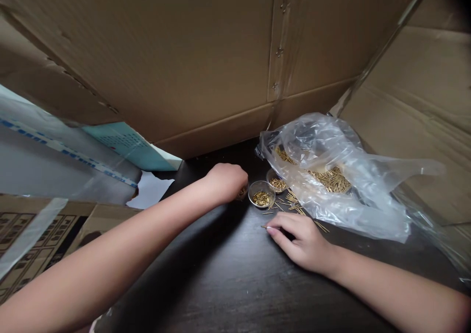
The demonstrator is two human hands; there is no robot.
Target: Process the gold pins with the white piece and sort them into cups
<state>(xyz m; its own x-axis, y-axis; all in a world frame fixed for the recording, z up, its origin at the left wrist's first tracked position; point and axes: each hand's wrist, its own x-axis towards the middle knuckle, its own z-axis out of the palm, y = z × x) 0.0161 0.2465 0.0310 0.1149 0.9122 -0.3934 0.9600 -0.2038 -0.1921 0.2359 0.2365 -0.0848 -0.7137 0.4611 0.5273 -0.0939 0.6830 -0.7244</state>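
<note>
My left hand (227,182) is curled into a loose fist on the dark table (228,274), its fingers over a small clear cup of brass pins that it mostly hides. Beside it stand two more small clear cups (261,194) (277,180) holding brass pins. My right hand (300,240) rests on the table with its fingers pinched on a single brass pin (265,227). Loose brass pins (290,203) lie scattered just beyond that hand. A clear plastic bag (342,176) with a heap of the same pins lies open to the right.
Large cardboard box walls (206,63) close in the back and the right side (423,107). At the left lie a taped cardboard box (33,235), plastic sheeting (44,161) and a light blue printed sheet (128,144).
</note>
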